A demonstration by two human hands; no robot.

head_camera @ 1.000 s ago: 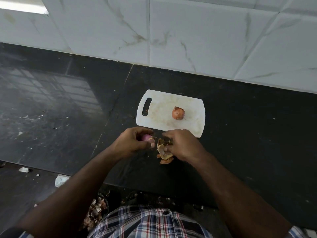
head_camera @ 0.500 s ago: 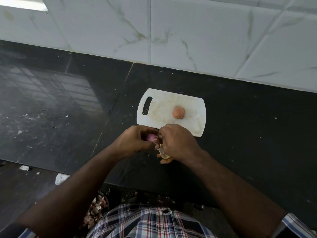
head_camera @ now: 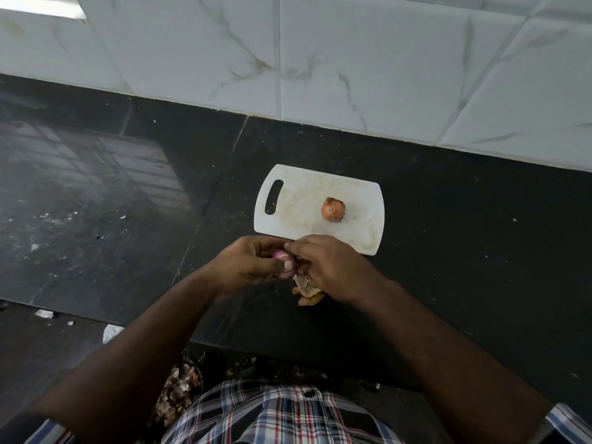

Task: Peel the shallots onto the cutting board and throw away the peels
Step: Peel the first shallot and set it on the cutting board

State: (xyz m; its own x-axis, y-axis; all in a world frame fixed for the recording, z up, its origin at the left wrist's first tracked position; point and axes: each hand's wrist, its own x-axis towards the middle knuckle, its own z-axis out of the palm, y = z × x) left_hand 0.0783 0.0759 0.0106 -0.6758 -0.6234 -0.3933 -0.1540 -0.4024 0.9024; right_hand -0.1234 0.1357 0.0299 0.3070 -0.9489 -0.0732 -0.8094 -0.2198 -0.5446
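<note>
A white cutting board (head_camera: 298, 216) with a handle slot lies on the black counter. One brown unpeeled shallot (head_camera: 333, 209) rests on it. Just in front of the board, my left hand (head_camera: 253, 267) is shut on a purple, partly peeled shallot (head_camera: 283, 262). My right hand (head_camera: 330, 267) touches that shallot from the right, its fingertips pinched at the skin. A small heap of tan peels (head_camera: 307, 291) lies on the counter under my right hand, partly hidden by it.
The black stone counter (head_camera: 464, 251) runs wide to both sides, with white crumbs at the left. A marbled tile wall (head_camera: 352, 59) stands behind it. Below the counter's front edge sits a container of peels (head_camera: 179, 389), near my checked shirt.
My right hand has moved up from the peel heap to meet my left hand at the shallot. The left hand has turned the shallot slightly, showing more purple flesh.
</note>
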